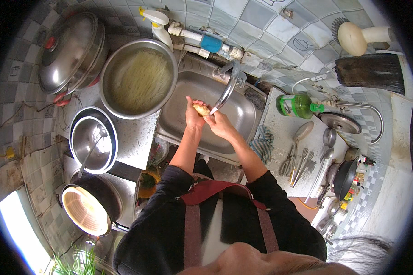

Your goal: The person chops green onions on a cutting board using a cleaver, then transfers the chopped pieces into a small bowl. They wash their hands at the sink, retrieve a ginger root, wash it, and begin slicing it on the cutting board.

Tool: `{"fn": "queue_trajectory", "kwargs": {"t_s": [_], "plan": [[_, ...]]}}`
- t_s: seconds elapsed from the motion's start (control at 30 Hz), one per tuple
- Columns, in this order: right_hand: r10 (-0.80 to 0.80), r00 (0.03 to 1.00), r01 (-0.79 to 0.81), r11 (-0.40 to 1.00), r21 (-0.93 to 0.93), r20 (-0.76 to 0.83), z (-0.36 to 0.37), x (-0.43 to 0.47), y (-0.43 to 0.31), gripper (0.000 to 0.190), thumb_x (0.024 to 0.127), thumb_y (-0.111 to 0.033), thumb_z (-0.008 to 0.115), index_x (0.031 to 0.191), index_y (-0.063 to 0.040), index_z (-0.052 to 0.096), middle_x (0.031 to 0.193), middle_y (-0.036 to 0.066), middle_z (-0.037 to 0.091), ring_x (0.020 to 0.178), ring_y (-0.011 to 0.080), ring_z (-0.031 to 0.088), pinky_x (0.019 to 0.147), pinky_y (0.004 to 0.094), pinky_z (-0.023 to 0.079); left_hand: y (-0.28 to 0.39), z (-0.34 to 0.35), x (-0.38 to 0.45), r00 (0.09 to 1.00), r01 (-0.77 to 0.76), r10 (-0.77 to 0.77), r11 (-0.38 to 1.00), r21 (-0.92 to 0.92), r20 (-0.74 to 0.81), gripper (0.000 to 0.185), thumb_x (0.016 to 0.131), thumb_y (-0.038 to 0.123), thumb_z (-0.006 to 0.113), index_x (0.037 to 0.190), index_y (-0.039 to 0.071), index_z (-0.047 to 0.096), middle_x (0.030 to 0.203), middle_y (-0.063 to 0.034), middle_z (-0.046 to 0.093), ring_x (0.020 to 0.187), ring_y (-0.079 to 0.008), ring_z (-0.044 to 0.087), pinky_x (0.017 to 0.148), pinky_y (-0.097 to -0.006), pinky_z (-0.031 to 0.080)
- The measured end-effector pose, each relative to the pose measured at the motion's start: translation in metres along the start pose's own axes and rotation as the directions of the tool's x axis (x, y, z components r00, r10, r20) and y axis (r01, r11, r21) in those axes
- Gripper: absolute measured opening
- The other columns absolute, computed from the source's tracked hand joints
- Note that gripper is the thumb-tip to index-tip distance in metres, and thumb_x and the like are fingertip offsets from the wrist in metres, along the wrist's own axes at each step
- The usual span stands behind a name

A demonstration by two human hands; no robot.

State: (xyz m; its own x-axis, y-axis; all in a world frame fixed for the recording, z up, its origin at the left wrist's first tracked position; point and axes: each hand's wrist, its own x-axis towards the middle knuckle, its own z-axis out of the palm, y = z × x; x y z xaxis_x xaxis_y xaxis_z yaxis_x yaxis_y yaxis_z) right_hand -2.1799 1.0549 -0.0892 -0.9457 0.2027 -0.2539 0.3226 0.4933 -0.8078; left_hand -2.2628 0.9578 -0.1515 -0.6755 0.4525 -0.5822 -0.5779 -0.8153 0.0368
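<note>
Over the stainless steel sink [210, 137], my left hand [194, 117] holds a pale yellow-brown piece of food, perhaps ginger root [201, 109], against its palm and fingers. My right hand [221, 124] touches the lower end of the same piece, with its fingers bent. The tip of the curved chrome faucet [231, 86] hangs right beside the piece. Whether water is running cannot be made out. Left of the sink stands a large steel basin [104, 82] with thin pale noodles [143, 79] in it.
A lidded steel pot [69, 48], nested bowls with a ladle [76, 137] and a woven basket [86, 209] stand at left. A spray bottle [161, 32] is behind the sink. At right are a green bottle [296, 106], a striped cloth [262, 144], a slotted spoon [303, 131] and scissors [288, 165].
</note>
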Motion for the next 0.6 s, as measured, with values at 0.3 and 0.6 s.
{"fn": "queue_trajectory", "kwargs": {"t_s": [0.3,0.6], "plan": [[-0.234,0.949,0.15,0.925,-0.349,-0.212,0.0,-0.017,-0.025,0.032,0.093,-0.004,0.06,0.125,-0.004,0.059,0.113,0.019,0.063,0.099,0.0383,0.065,0.082,0.0485,0.054,-0.014,-0.002,-0.01,0.989,-0.145,0.128,0.949,0.281,0.078,0.051,0.106,0.055,0.039,0.086,0.011,0.051,0.082,-0.0056,0.058,0.08,-0.0221,0.057,0.079,-0.0405,0.051],[-0.033,0.954,0.055,0.996,0.065,-0.298,0.003,-0.007,-0.003,0.032,0.094,-0.003,0.06,0.126,-0.002,0.06,0.107,0.018,0.067,0.091,0.0268,0.067,0.08,0.0382,0.053,-0.03,0.028,-0.029,0.938,-0.339,0.255,0.821,0.46,0.236,0.039,0.109,0.04,0.044,0.13,0.007,0.048,0.122,-0.01,0.059,0.09,-0.0204,0.057,0.085,-0.036,0.051]]}}
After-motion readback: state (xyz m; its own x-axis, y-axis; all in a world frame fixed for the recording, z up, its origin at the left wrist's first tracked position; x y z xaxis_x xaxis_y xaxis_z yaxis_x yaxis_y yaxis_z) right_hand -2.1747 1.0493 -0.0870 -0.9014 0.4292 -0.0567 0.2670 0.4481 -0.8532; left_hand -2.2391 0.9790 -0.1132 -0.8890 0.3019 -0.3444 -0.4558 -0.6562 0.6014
